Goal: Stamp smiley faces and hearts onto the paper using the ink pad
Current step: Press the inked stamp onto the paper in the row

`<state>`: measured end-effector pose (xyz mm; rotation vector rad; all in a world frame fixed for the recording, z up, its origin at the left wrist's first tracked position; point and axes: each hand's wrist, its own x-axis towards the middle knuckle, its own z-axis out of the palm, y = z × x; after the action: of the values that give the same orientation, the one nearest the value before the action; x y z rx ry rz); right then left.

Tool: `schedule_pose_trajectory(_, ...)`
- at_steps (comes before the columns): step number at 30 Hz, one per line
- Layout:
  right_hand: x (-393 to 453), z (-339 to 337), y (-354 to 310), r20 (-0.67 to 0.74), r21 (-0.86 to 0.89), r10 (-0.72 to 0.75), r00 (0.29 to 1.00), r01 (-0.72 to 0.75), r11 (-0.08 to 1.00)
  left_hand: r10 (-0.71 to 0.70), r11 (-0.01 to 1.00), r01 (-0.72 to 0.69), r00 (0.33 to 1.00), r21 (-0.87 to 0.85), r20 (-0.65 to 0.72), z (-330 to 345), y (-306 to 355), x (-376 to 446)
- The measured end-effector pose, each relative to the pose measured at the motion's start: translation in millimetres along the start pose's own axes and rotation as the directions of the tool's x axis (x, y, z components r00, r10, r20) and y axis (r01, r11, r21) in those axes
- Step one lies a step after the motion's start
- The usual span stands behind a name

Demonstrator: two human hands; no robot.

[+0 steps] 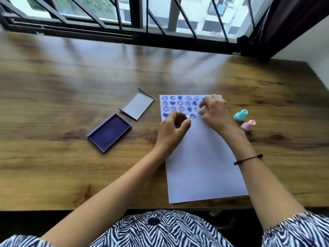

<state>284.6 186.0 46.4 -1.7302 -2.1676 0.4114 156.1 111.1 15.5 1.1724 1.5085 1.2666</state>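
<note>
A white sheet of paper (201, 157) lies on the wooden table, its top rows filled with blue smiley faces and hearts (179, 103). My left hand (171, 131) is closed on a small pale stamp (188, 118) at the fourth row of prints. My right hand (216, 111) grips another pale stamp (201, 110) over the right part of the printed rows. The open purple ink pad (109, 131) sits left of the paper.
The ink pad's grey lid (138, 105) lies open-side up behind the pad. A teal stamp (240, 115) and a pink stamp (248, 125) lie on their sides right of the paper. A barred window runs along the table's far edge.
</note>
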Motion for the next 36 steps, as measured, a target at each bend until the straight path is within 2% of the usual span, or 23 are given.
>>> schedule_pose_trajectory(8,1.1,-0.7,-3.7,0.078,-0.152,-0.07,0.994,0.082,0.985,0.012,1.0,-0.011,1.0,-0.01,0.005,-1.0,-3.3,0.4)
schedule_pose_trajectory(13,-1.8,3.2,-3.7,0.072,-0.242,-0.119,0.99,0.133,0.961,0.018,1.0,-0.018,1.0,-0.014,0.006,-1.0,-3.8,0.0)
schedule_pose_trajectory(27,2.6,4.6,-4.7,0.102,-0.152,-0.132,0.986,0.147,0.977,0.019,1.0,-0.018,1.0,-0.014,0.009,-2.3,-4.1,-0.1)
schedule_pose_trajectory(36,0.7,3.3,-7.2,0.115,-0.172,-0.135,0.984,0.154,0.973,0.049,0.999,-0.05,0.999,0.02,0.006,-1.6,-1.6,-1.3)
